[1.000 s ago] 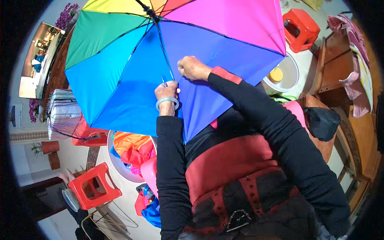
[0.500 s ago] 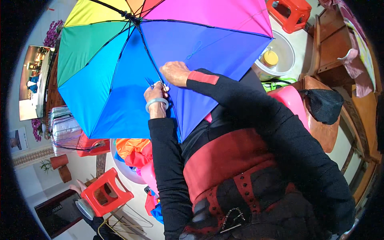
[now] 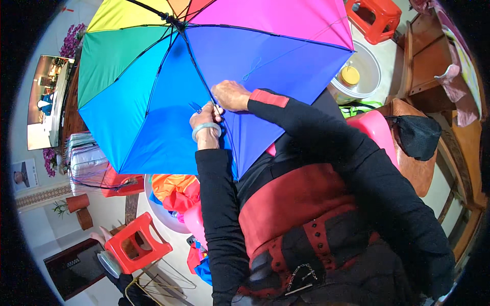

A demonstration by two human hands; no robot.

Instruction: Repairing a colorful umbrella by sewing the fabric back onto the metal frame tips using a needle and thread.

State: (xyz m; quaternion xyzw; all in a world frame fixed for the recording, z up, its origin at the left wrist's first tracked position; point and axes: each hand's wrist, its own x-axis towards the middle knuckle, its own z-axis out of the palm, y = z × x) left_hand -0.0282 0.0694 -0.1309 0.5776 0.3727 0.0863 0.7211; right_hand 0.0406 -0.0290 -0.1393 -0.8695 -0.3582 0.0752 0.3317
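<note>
An opened umbrella (image 3: 286,61) with panels in several rainbow colours spreads in front of me, its inner ribs showing. My left hand (image 3: 205,117), a pale bangle at its wrist, is closed round a dark rib (image 3: 196,66) by the border of the blue and violet panels. Out of that hand sticks a small blue pointed tool (image 3: 195,107), perhaps thread snips; its grip is hidden. My right hand (image 3: 230,95) is closed against the same rib just above, and what its fingertips pinch is hidden. A thin blue thread (image 3: 250,71) runs in a loop across the violet panel.
A white bucket (image 3: 375,76) with a yellow-lidded jar (image 3: 349,76) stands at the right, below a red stool (image 3: 376,20). Bright folded fabric (image 3: 176,191) fills a basin at my left. Another red stool (image 3: 138,244) stands at the lower left. A black bag (image 3: 418,136) lies at right.
The whole view has shifted slightly, with the umbrella a little further right in it. Both hands stay at the same rib, their grips nearly unchanged.
</note>
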